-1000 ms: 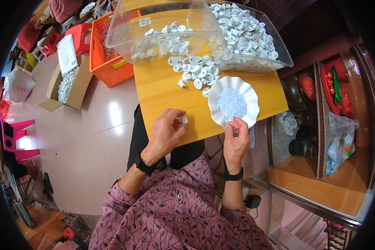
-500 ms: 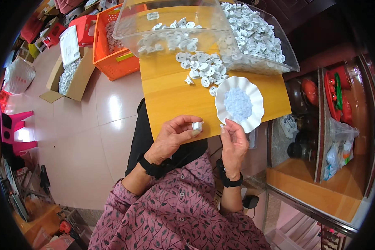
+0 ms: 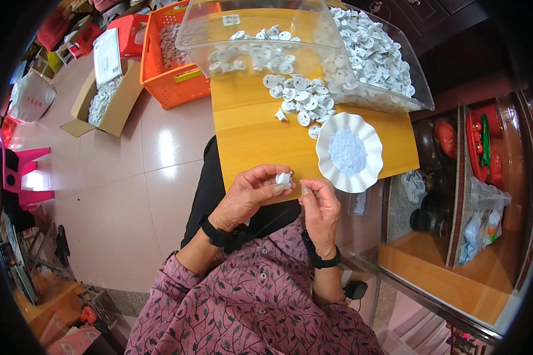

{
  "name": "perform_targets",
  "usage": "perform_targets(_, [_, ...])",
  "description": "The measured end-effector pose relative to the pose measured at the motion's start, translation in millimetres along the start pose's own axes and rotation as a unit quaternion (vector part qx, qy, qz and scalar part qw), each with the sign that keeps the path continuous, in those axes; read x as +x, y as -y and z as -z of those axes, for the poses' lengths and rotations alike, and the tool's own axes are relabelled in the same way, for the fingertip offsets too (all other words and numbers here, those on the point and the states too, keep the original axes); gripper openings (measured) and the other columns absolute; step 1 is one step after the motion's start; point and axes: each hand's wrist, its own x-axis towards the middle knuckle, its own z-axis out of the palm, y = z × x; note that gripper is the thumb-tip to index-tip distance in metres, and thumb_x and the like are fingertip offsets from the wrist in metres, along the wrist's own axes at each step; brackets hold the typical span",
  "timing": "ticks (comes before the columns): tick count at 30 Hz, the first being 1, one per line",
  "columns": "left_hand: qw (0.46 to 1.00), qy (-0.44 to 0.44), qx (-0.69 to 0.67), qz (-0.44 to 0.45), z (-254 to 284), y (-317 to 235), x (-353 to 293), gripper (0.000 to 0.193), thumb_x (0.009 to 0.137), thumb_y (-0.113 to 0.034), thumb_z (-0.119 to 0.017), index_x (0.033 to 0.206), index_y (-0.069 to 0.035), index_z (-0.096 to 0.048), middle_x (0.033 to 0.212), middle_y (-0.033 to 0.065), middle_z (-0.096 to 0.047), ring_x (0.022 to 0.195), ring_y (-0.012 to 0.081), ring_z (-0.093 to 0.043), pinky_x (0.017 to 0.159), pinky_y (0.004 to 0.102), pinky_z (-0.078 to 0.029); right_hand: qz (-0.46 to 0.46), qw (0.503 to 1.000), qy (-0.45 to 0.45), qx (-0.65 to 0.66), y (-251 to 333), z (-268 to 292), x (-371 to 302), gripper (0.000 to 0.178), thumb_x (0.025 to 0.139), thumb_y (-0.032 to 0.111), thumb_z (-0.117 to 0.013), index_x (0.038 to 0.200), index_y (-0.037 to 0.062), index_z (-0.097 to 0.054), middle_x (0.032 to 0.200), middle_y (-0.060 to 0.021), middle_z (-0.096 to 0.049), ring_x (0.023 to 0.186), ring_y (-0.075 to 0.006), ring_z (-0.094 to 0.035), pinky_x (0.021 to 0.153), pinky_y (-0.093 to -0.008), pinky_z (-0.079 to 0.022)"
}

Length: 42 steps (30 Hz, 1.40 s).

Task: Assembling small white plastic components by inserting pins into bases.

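My left hand pinches a small white plastic piece with a round disc above the table's near edge. Close beside it, my right hand is closed, thumb against forefinger; whatever tiny thing is between the tips is too small to make out. To the right lies a white scalloped dish holding a heap of tiny pale-blue pieces. Farther back, loose white plastic parts with round discs are piled on the wooden table.
Two clear plastic bins of white parts stand at the table's back. An orange crate and an open cardboard box sit on the floor at left. Shelves with bags and jars rise at right.
My right hand has moved left, away from the dish and up to the white piece in my left hand. The left hand has turned that piece slightly. The whole view has shifted a little.
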Motion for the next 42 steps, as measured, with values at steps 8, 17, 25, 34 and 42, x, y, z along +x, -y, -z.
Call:
perform_targets(8, [0.999,-0.003,-0.035,-0.011,-1,-2,-3,0.036,0.094,-0.006,-0.064,0.13,-0.002,-0.057,0.127,0.011,-0.062,0.117,0.0232,-0.062,0.104,0.0352,-0.049,0.002,1.0,0.01,0.007,9,-6,2,0.016,0.092,-0.003,-0.056,0.104,-0.0018,-0.066,0.09,-0.0035,-0.059,0.07,-0.0076,-0.054,0.063,-0.0226,-0.046])
perform_targets(17, [0.998,-0.008,-0.054,-0.023,6,4,0,0.032,0.096,-0.004,-0.061,0.127,-0.002,-0.056,0.123,0.0116,-0.063,0.118,0.0249,-0.062,0.104,0.0364,-0.049,-0.061,0.996,0.013,0.057,8,-6,0,0.013,0.096,0.003,-0.059,0.107,-0.0025,-0.062,0.09,-0.0057,-0.066,0.074,-0.0087,-0.063,0.066,-0.0223,-0.052])
perform_targets(25, [0.997,-0.026,-0.072,-0.019,3,2,-1,0.031,0.095,-0.004,-0.063,0.126,-0.003,-0.058,0.122,0.0108,-0.063,0.118,0.0218,-0.061,0.103,0.0353,-0.049,-0.07,0.992,-0.001,0.103,11,-7,-3,0.012,0.097,0.006,-0.061,0.105,-0.0025,-0.061,0.092,-0.0081,-0.069,0.077,-0.0105,-0.067,0.067,-0.023,-0.054])
perform_targets(34, [0.999,-0.019,-0.045,-0.024,6,9,0,0.025,0.093,-0.003,-0.066,0.118,-0.003,-0.061,0.117,0.0076,-0.064,0.111,0.0181,-0.063,0.1,0.0316,-0.05,-0.074,0.988,-0.026,0.129,12,-3,-4,0.013,0.095,0.007,-0.065,0.104,-0.0025,-0.065,0.088,-0.0035,-0.066,0.076,-0.0099,-0.065,0.066,-0.022,-0.052])
perform_targets(42, [0.992,0.013,-0.123,-0.018,6,13,0,0.031,0.097,-0.005,-0.06,0.127,-0.003,-0.056,0.123,0.0139,-0.063,0.111,0.0226,-0.064,0.098,0.0343,-0.052,-0.094,0.984,-0.029,0.152,26,-5,-6,0.015,0.094,0.006,-0.065,0.104,-0.0044,-0.064,0.089,-0.0059,-0.067,0.075,-0.0107,-0.066,0.066,-0.0214,-0.052])
